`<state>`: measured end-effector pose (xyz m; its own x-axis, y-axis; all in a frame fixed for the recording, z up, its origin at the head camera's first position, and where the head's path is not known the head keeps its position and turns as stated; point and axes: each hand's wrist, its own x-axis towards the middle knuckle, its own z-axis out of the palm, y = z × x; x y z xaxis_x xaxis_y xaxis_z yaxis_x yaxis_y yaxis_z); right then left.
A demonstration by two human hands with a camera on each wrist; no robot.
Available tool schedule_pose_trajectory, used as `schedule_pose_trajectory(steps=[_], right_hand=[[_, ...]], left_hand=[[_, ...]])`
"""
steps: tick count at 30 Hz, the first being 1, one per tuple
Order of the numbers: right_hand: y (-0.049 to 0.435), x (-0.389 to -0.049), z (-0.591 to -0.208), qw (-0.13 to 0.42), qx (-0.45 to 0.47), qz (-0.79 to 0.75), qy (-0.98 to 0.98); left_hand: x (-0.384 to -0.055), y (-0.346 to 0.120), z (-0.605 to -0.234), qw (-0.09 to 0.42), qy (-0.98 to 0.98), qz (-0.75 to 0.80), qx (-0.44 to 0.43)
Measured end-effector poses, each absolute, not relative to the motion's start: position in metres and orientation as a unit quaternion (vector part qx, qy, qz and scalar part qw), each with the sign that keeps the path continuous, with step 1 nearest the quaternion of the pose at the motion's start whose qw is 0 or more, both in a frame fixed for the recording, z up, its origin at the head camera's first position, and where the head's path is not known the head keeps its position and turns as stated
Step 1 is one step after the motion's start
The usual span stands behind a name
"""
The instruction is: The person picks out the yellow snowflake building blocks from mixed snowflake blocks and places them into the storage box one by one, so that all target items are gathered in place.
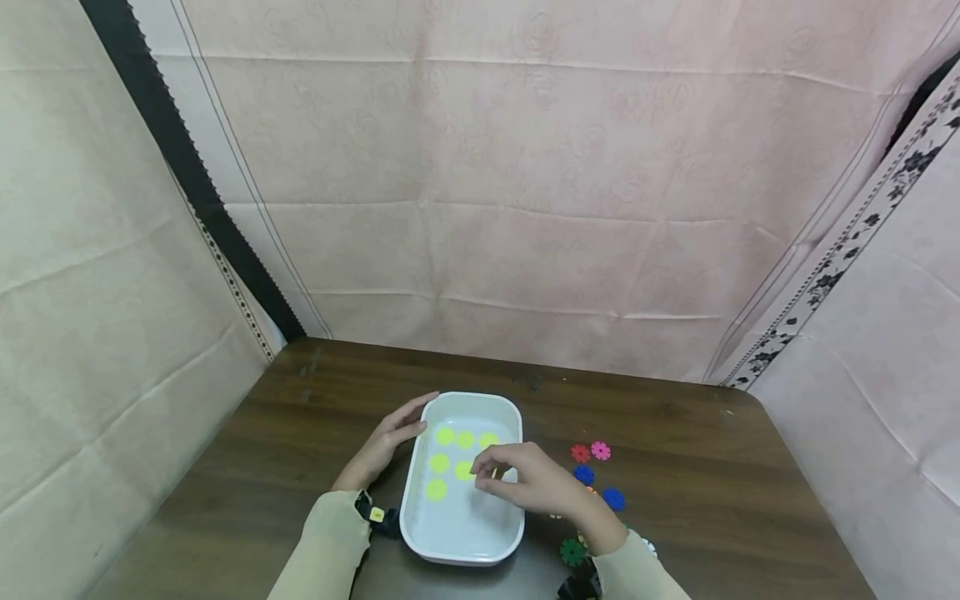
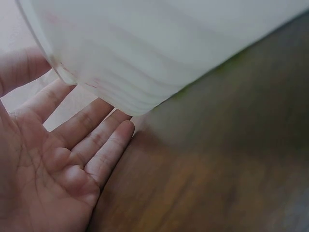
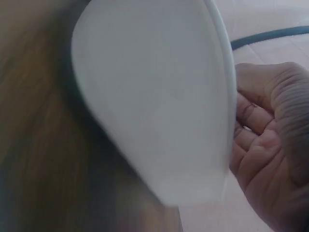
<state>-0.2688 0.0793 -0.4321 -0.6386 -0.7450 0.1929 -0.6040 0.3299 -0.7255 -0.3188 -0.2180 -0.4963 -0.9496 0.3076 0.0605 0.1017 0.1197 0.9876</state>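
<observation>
A white rectangular tray (image 1: 468, 525) stands on the table, with several round yellow discs (image 1: 439, 463) laid in rows toward its far half. My left hand (image 1: 386, 442) rests against the tray's left side with fingers extended; in the left wrist view its palm (image 2: 53, 164) shows beside the tray wall. Over the tray's right part hangs my right hand (image 1: 528, 479), fingers bent and thumb near the index fingertip, close to a yellow disc. In the right wrist view the tray wall (image 3: 154, 106) hides its fingertips, so whether they pinch anything is unclear.
Right of the tray, partly under the right forearm, lie several colored flower-shaped discs: red (image 1: 581, 452), pink (image 1: 601, 450), blue (image 1: 613, 499) and green (image 1: 572, 552). Pale cloth (image 1: 525, 208) hangs behind the brown wooden table (image 1: 712, 500) and at both sides.
</observation>
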Motion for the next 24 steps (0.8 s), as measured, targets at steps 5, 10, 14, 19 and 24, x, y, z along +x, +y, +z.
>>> schedule_pose_trajectory(steps=[5, 10, 14, 19, 24], right_hand=[[0.106, -0.264, -0.431, 0.038, -0.412, -0.431, 0.802], [0.136, -0.263, -0.432, -0.024, -0.4, -0.44, 0.803], [0.163, -0.26, -0.442, -0.047, -0.382, -0.432, 0.815], [0.196, -0.25, -0.463, -0.057, -0.363, -0.44, 0.819], [0.228, -0.236, -0.477, -0.048, -0.331, -0.474, 0.814]], left_hand=[[-0.32, -0.219, -0.495, 0.076, 0.743, 0.65, 0.138], [-0.322, -0.219, -0.494, 0.071, 0.741, 0.653, 0.14], [-0.322, -0.22, -0.494, 0.077, 0.739, 0.655, 0.138], [-0.321, -0.22, -0.497, 0.083, 0.74, 0.654, 0.137], [-0.32, -0.219, -0.497, 0.083, 0.741, 0.653, 0.135]])
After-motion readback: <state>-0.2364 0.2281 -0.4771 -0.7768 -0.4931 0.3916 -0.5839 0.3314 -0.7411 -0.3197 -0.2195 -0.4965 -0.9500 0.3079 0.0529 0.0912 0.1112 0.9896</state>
